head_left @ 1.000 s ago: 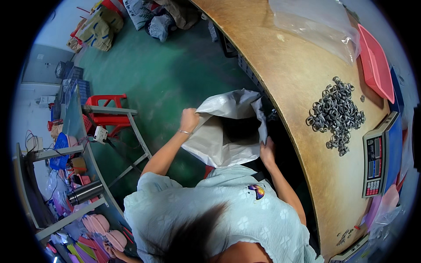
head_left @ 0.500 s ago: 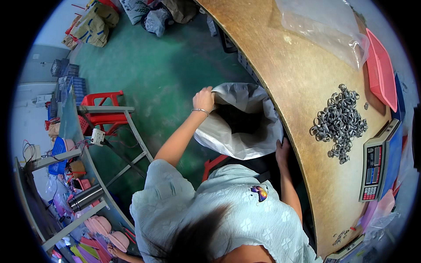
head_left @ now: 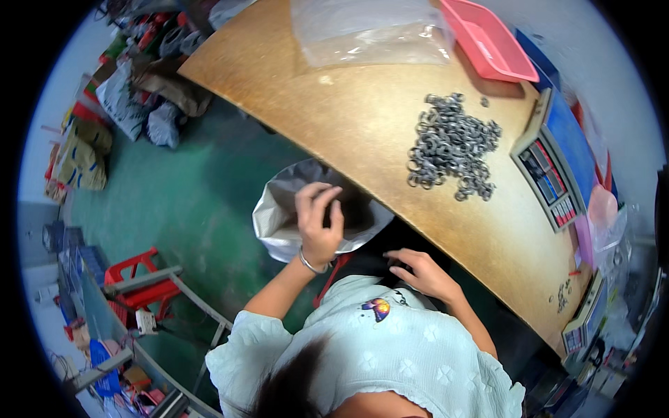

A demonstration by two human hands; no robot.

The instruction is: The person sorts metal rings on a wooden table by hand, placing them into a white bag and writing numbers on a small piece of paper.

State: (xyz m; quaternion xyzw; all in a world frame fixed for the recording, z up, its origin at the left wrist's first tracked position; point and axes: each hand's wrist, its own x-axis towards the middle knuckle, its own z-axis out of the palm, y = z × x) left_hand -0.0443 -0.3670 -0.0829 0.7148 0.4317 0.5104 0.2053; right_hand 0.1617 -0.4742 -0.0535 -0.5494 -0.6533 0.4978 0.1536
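A silvery-white woven sack (head_left: 268, 223) stands with its mouth open beneath the table's edge, its inside dark. Over that mouth is my left hand (head_left: 320, 226), fingers apart and curved, with nothing in it; a bracelet circles the wrist. My right hand (head_left: 425, 275) hovers by the near side of the table, to the right of the sack, with loosely spread fingers and no object in them. On the wooden table (head_left: 348, 118) lies a heap of small grey metal rings (head_left: 453, 146), apart from both hands.
Behind the heap are a pink plastic basket (head_left: 491, 42) and a clear plastic bag (head_left: 369, 42). A digital scale (head_left: 547, 174) stands to its right, with a few small pieces (head_left: 563, 296) nearer me. Left on the green floor are a red stool (head_left: 143, 285) and a metal frame (head_left: 198, 299).
Both hands have let go of the sack's rim. The left has moved over the opening, the right back from it. My view has turned toward the table.
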